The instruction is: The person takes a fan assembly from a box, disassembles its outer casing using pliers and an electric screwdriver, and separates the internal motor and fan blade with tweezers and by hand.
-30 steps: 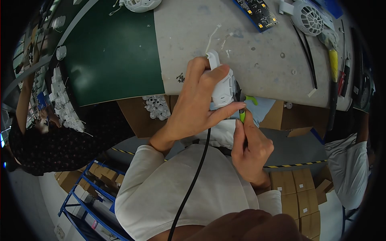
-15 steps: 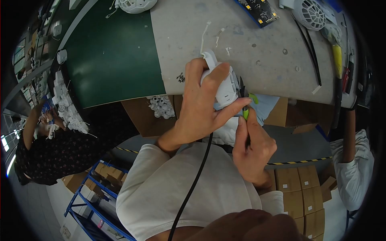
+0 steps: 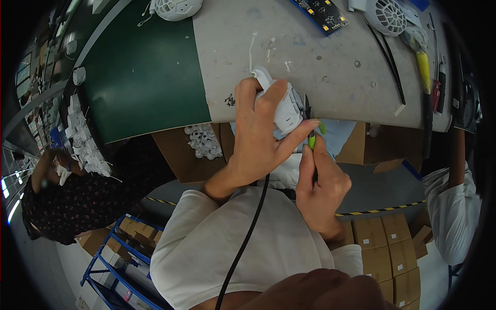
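Note:
My left hand (image 3: 256, 137) is wrapped round a white plastic housing (image 3: 289, 111) with a curved band at its top, held over the front edge of the table. Its thumb stretches right and touches a small pair of pliers (image 3: 311, 139) with green handles. My right hand (image 3: 325, 188) is closed on the lower handle, below the housing. The dark pointed jaws stand upright beside the housing's right side; whether they touch it I cannot tell.
A circuit board (image 3: 323, 15), a round white grille part (image 3: 388, 16), black tweezers (image 3: 387, 59) and a yellow-handled tool (image 3: 423, 72) lie on the table. Below its edge stands a carton (image 3: 183, 165) with white parts. Other people (image 3: 98, 194) sit at left and right.
The view has shifted slightly, so the table items appear a little farther left. Both hands keep their hold on the housing and the pliers, with little change in position.

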`<state>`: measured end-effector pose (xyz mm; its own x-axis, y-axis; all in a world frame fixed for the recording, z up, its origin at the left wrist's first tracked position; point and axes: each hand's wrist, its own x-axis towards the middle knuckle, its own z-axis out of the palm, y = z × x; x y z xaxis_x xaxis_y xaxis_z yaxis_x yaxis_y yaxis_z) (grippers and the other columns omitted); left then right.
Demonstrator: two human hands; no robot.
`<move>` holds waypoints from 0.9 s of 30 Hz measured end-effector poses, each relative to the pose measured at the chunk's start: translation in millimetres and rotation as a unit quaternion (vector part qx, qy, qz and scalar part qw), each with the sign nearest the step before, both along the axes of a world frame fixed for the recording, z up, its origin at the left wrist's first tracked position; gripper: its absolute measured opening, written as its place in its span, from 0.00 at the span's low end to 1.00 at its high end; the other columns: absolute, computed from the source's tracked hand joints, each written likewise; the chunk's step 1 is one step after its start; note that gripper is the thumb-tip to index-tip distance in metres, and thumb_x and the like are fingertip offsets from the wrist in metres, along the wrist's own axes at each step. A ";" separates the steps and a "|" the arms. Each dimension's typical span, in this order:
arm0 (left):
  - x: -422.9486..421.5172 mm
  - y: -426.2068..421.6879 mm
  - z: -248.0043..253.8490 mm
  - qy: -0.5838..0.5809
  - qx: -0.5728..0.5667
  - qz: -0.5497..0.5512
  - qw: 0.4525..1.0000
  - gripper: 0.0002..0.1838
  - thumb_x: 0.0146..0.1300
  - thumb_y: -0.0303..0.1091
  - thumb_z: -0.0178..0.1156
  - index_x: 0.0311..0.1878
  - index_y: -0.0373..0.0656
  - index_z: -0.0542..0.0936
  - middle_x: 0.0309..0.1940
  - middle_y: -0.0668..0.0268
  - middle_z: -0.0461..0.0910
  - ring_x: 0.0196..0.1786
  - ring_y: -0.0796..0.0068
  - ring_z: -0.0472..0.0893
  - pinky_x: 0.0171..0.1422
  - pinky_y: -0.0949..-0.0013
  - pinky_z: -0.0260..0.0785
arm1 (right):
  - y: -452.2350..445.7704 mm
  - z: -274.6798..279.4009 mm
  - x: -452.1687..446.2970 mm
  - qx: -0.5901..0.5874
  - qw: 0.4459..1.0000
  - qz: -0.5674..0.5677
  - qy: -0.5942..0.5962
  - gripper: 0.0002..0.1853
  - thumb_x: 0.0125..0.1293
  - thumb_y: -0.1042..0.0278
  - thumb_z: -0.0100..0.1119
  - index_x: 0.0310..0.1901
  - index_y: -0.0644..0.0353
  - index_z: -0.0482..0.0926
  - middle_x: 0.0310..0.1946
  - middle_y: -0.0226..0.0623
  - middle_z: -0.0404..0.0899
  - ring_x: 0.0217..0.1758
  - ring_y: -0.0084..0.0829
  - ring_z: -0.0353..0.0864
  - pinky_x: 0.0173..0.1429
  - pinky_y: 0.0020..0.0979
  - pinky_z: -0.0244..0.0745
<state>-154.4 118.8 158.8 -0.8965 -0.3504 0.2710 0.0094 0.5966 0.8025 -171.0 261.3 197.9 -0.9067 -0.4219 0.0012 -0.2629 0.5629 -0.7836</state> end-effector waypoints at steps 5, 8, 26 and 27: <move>-0.9 -1.4 -2.8 0.022 -0.063 0.003 0.998 0.39 0.50 0.35 0.78 0.60 0.32 0.66 0.44 0.55 0.65 0.40 0.67 0.71 0.39 0.67 0.66 | -2.3 0.3 1.0 0.004 1.000 -0.009 -0.010 0.13 0.65 0.79 0.61 0.50 0.76 0.79 0.18 0.38 0.75 0.14 0.27 0.72 0.19 0.30 0.64; 0.6 2.3 -4.6 0.027 -0.059 0.016 0.998 0.40 0.50 0.34 0.78 0.61 0.32 0.65 0.44 0.55 0.66 0.41 0.67 0.71 0.39 0.67 0.66 | -2.4 0.5 0.7 -0.001 1.000 -0.011 -0.014 0.13 0.65 0.79 0.61 0.50 0.76 0.79 0.18 0.38 0.75 0.14 0.28 0.73 0.19 0.30 0.64; -7.6 -11.5 -2.7 0.020 0.157 0.008 0.987 0.41 0.48 0.28 0.78 0.62 0.36 0.63 0.54 0.52 0.68 0.51 0.60 0.75 0.55 0.63 0.70 | 73.0 50.2 -90.4 0.006 0.966 -0.231 0.117 0.15 0.69 0.74 0.58 0.55 0.70 0.80 0.17 0.28 0.74 0.21 0.12 0.69 0.27 0.19 0.64; -13.5 -14.7 -0.8 0.022 0.132 -0.003 0.991 0.39 0.46 0.27 0.77 0.61 0.38 0.66 0.54 0.52 0.69 0.51 0.59 0.76 0.55 0.63 0.71 | 76.5 39.0 -117.6 0.026 0.956 -0.230 0.178 0.16 0.70 0.69 0.58 0.55 0.68 0.81 0.17 0.29 0.75 0.20 0.15 0.71 0.26 0.20 0.63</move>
